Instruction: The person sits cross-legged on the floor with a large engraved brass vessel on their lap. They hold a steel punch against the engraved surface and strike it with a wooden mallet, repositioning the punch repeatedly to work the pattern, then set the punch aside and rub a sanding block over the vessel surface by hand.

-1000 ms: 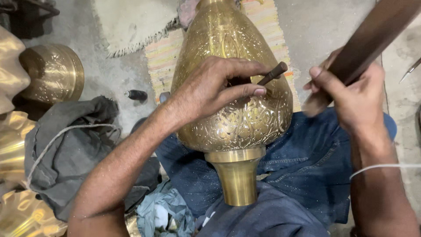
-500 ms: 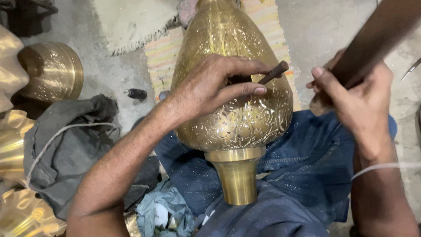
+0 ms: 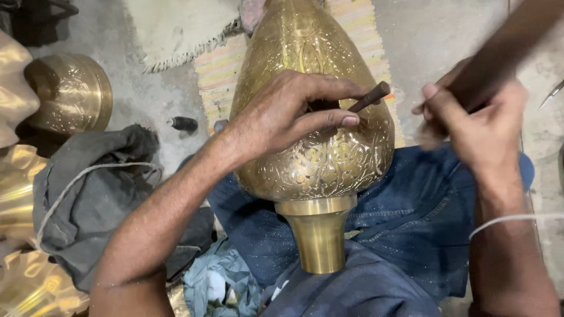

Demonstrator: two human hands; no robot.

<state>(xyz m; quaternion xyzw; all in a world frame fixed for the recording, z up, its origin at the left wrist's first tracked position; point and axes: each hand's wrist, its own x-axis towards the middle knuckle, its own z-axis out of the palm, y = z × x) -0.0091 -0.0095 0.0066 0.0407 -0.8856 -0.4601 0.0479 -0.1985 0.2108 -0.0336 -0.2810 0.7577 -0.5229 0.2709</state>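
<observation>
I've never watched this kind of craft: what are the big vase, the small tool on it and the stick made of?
The vase looks like brass: golden, shiny, with engraved patterns. The thin punch in the left hand seems dark, dull metal, though it could be wood. The stick in the right hand looks like brown wood; it is blurred.

Everything's sitting on a grey concrete floor (image 3: 446, 35). A striped woven mat (image 3: 214, 73) is lying across it up top, with a pale fringed rug (image 3: 176, 29) lying just beside it, corner touching. A round brass bowl (image 3: 73, 94) is resting on the floor at left, a small black cap-like thing (image 3: 183, 123) is lying near the mat, and a crumpled grey cloth (image 3: 100, 194) with a white cord (image 3: 82, 176) is piling up below.
</observation>
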